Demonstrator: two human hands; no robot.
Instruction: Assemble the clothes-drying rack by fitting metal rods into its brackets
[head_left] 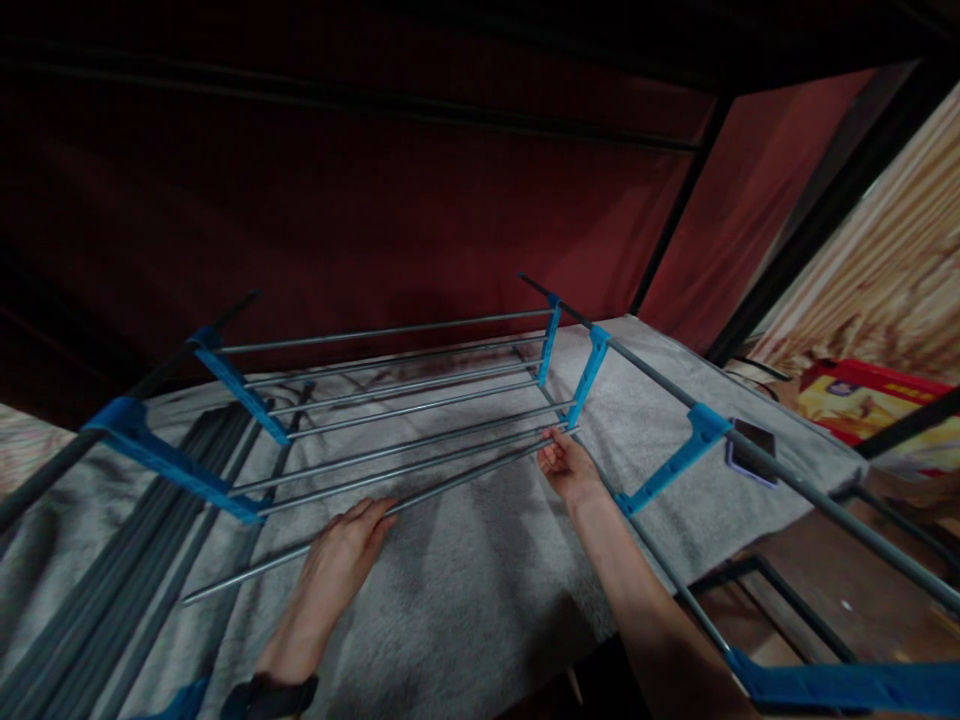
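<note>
A metal rack frame with blue plastic connectors (592, 365) and several thin grey rods stands over a grey towel (480, 570). One loose grey rod (300, 550) runs diagonally from lower left to the right blue connector. My right hand (568, 465) pinches the rod's right end close to that connector. My left hand (341, 555) lies under the rod's middle, fingers curled around it.
A bundle of spare grey rods (112, 590) lies on the towel at left. A dark phone (750, 445) sits at the towel's right edge. Dark red fabric walls stand behind. A red and yellow box (870, 400) lies at right, with black frame bars on the floor.
</note>
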